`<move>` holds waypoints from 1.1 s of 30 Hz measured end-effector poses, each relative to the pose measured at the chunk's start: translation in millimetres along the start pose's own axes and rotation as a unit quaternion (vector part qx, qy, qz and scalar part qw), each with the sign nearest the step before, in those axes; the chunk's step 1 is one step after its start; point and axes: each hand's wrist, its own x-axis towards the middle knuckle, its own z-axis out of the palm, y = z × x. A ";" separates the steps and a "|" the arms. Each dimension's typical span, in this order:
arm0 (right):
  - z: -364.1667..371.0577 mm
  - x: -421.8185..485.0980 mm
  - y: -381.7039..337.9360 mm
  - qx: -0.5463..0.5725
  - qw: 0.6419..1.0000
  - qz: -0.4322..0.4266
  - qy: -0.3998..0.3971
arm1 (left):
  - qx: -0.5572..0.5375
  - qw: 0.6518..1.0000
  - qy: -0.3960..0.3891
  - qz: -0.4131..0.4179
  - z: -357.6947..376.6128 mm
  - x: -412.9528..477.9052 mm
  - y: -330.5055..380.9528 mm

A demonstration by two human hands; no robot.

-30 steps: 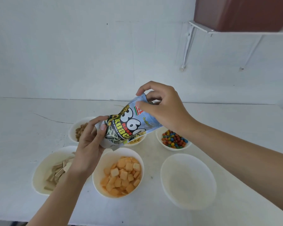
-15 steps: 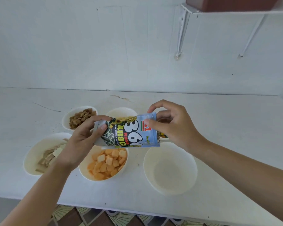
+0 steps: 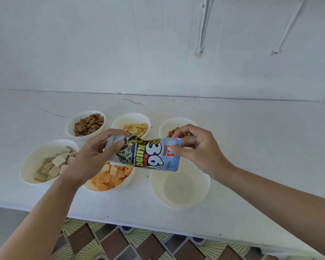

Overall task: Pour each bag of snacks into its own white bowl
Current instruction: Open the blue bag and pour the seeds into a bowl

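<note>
holding seed bag (image 3: 144,154) sideways, pinched at either end by left hand (image 3: 94,156) and right hand (image 3: 197,151), above left rim of empty bowl (image 3: 195,199); could scatter seeds into near orange-cracker bowl (image 3: 120,185) if torn there.

Bare forearms (image 3: 270,186), bare left hand (image 3: 94,158) and right hand (image 3: 199,152) — nails trimmed short.

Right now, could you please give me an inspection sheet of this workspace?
Surface: white table, cracked near the wall.
Job's things: snack bag held above the table; bowls of brown pieces, yellow puffs, coloured candies, wafers and orange crackers; one empty bowl front right.
Clutter: nothing seen.
Grippers: left hand grips one end of the bag; right hand pinches the other.
Cables: nothing seen.
Surroundings: white wall, shelf brackets, patterned floor.
</note>
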 end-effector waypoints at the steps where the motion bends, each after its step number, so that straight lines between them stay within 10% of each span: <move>1: -0.7 -2.1 3.4 0.007 1.000 0.007 0.004 | 0.014 1.000 -0.003 0.003 -0.7 0.3 -0.8; 33: 9.5 -17.9 19.1 0.004 0.995 0.083 0.061 | 0.131 0.989 0.011 0.062 9.6 8.1 32.0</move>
